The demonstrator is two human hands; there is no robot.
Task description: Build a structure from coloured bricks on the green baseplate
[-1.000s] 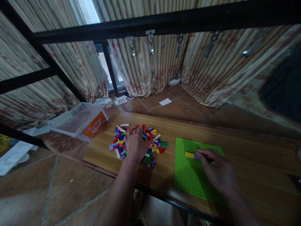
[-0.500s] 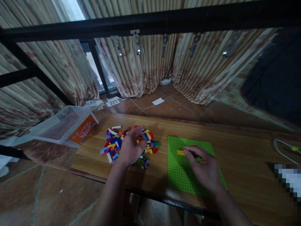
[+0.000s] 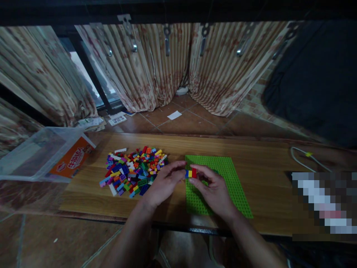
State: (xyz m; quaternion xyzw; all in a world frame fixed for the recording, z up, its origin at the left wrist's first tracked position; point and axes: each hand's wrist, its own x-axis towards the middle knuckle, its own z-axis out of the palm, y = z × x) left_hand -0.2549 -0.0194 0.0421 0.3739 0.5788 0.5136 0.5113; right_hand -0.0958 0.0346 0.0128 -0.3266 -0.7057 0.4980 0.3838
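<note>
A small stack of bricks [image 3: 191, 173], blue, yellow and red, is pinched between the fingertips of both hands over the left edge of the green baseplate [image 3: 225, 178]. My left hand [image 3: 164, 184] grips it from the left, my right hand [image 3: 212, 191] from the right. A pile of many-coloured loose bricks [image 3: 131, 169] lies on the wooden table [image 3: 267, 178] just left of my left hand.
A clear plastic tub with an orange label [image 3: 50, 158] lies tipped at the table's left end. A white cable [image 3: 309, 158] lies at the right. Striped curtains [image 3: 167, 67] hang behind, and papers [image 3: 117, 120] lie on the tiled floor.
My left hand left the brick pile and came right with a brick. My right hand lifted the yellow piece off the baseplate. Both now meet, holding the bricks together. The view swung right.
</note>
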